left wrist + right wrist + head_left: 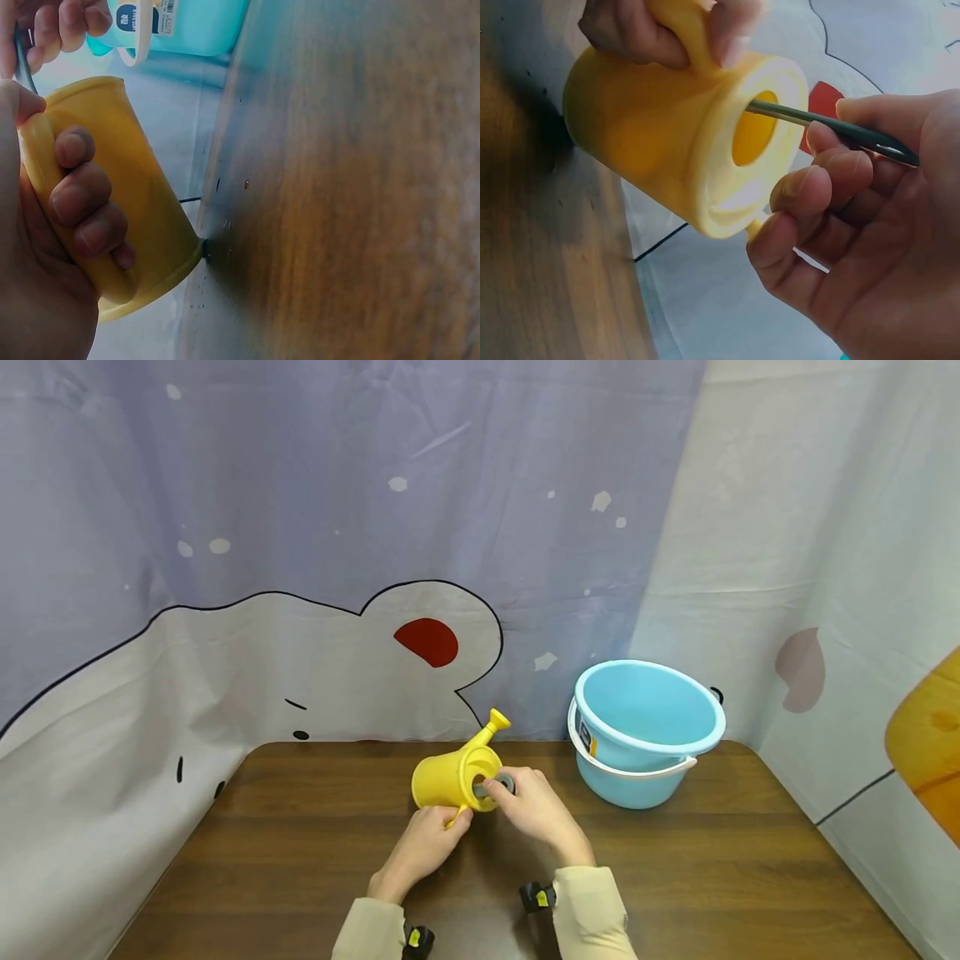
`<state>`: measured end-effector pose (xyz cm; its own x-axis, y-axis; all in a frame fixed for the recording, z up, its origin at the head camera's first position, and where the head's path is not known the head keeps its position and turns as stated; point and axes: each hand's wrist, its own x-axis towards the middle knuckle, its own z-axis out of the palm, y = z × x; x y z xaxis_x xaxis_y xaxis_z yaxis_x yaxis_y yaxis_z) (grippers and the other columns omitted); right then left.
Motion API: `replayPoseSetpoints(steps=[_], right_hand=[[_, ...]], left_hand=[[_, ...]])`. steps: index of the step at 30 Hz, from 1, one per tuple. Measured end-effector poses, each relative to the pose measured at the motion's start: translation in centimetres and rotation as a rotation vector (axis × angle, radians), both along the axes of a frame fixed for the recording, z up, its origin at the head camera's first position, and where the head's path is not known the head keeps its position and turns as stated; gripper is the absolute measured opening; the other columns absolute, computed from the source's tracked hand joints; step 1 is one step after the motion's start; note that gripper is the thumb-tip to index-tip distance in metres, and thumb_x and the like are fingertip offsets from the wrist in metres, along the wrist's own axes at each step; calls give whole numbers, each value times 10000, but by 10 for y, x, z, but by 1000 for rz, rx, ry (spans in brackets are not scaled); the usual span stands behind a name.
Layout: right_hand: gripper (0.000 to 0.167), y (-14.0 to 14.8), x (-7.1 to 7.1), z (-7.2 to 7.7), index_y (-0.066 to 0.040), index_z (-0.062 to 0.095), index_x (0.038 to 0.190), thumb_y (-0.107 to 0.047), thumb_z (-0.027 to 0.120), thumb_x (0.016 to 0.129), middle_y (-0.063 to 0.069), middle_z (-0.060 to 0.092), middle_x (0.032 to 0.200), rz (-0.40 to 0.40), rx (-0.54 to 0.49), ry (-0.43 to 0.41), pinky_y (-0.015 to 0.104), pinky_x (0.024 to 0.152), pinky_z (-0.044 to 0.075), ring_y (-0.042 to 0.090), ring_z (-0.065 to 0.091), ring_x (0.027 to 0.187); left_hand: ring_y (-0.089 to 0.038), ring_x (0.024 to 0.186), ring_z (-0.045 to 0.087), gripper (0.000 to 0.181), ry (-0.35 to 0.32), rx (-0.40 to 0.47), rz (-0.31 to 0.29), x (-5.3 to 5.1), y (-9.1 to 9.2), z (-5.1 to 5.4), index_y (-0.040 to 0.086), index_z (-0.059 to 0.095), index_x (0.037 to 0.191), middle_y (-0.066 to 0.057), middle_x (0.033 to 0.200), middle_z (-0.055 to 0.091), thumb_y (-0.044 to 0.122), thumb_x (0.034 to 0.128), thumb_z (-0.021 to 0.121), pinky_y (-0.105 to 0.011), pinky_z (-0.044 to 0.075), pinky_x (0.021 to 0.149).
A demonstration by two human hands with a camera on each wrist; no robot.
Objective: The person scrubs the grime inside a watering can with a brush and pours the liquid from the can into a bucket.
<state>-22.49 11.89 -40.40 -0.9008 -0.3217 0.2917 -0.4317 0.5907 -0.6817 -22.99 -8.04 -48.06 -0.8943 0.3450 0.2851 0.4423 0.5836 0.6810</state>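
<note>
My left hand (pixel 427 839) grips the handle of a yellow watering can (pixel 437 781), which lies tilted on its side with its opening turned to the right. Its spout (pixel 482 737) points up toward the back right. Between the thumb and fingers of my right hand (pixel 538 806) is a slim tool with a dark handle (pixel 885 142), slotted at its end. The tool's thin shaft (pixel 780 111) passes through the can's round opening; its far end is hidden inside, so its kind cannot be told. Whether the can touches the table is unclear.
A light-blue bucket (pixel 637 789) with a white handle stands at the back right of the brown wooden table (pixel 285 843). Behind the table hangs a patterned curtain (pixel 300 485). Small drops or specks (pixel 247 184) lie on the tabletop near the can.
</note>
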Motion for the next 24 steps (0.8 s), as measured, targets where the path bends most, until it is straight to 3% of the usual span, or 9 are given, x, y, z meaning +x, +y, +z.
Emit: replayPoseSetpoints(steps=[7, 17, 24], right_hand=[[251, 7, 0, 3, -99, 641, 786, -234, 564, 983, -80, 393, 554, -16, -53, -39, 250, 503, 333, 55, 376, 496], [273, 7, -1, 1, -98, 594, 720, -206, 571, 970, -79, 368, 545, -47, -58, -24, 249, 500, 317, 57, 351, 488], [250, 1, -3, -5, -123, 612, 748, -213, 561, 976, -78, 401, 573, -53, -23, -20, 269, 538, 373, 74, 405, 534]], left_hand=[[-18, 455, 257, 468, 4, -3, 6, 0, 1, 0, 184, 412, 576, 135, 514, 301, 346, 1000, 525, -214, 242, 463], [-18, 454, 254, 468, -3, -4, 4, 0, 1, 0, 182, 412, 578, 134, 514, 303, 344, 1002, 522, -213, 242, 462], [-19, 449, 255, 472, 1, 0, 3, 1, 2, -1, 182, 412, 574, 133, 510, 303, 350, 1001, 523, -215, 240, 455]])
